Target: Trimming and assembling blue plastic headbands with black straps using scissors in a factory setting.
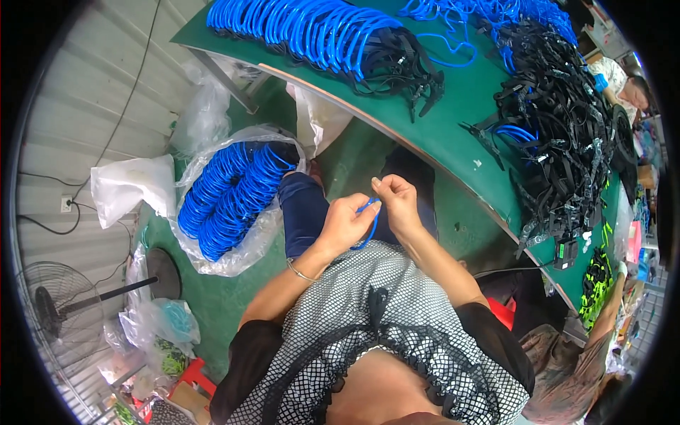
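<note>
Thin blue loop (367, 225), glossy plastic, pinched between the fingertips of both hands, top end hidden under the thumbs, curved lower part hanging just below the fingers, bowing toward the left palm

Workshop floor and a green table

A clear bag (228, 212) of blue rings lies on the floor beside a fan (53, 304); black straps (567, 149) and more blue rings (319, 32) are heaped on the table (460, 120).

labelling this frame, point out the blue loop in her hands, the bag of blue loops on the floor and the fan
blue loop (370, 228), head view, curved part below the fingers
bag of blue loops (230, 195), head view, middle of the blue stack
fan (53, 306), head view, wire guard
</note>
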Action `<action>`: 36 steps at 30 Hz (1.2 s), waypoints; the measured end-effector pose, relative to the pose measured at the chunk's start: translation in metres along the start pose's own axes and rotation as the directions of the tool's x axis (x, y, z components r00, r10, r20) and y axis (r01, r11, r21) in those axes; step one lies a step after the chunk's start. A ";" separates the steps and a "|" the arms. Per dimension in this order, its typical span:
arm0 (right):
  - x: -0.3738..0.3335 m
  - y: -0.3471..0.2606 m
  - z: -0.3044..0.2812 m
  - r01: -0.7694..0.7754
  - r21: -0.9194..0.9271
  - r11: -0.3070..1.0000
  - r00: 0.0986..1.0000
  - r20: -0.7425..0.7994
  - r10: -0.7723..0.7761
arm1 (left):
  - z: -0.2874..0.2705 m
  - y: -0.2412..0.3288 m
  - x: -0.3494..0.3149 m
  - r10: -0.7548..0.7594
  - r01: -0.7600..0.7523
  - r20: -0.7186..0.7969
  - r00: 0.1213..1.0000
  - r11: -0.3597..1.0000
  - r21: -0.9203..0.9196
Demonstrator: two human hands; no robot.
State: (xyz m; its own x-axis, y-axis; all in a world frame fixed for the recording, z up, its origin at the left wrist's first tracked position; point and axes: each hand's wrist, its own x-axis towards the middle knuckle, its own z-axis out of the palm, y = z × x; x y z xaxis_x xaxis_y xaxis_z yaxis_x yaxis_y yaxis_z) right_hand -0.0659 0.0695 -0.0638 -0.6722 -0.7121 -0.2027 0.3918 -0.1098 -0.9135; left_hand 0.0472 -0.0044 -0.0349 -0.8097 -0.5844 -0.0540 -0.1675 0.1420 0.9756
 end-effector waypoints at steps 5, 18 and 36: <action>-0.005 -0.012 -0.010 0.000 -0.110 0.994 0.996 0.089 0.010 | -0.012 0.026 0.001 -0.074 0.086 0.116 0.990 0.991 -0.098; 0.039 -0.016 -0.026 0.554 -0.474 0.684 0.820 0.453 -0.350 | -0.105 0.102 0.040 -0.141 0.304 0.467 0.873 0.906 -0.295; 0.050 -0.083 0.056 0.707 -0.453 0.544 0.707 0.478 -0.521 | -0.152 0.174 0.073 -0.035 0.258 0.507 0.861 0.890 -0.376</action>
State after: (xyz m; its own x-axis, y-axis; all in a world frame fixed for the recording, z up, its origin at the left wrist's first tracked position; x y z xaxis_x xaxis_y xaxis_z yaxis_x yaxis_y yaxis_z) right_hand -0.0967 0.0037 0.0213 -0.3787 -0.7782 0.5010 -0.5462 -0.2490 -0.7998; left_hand 0.0442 -0.1436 0.1636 -0.9766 -0.1034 -0.1888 -0.1463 -0.3246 0.9345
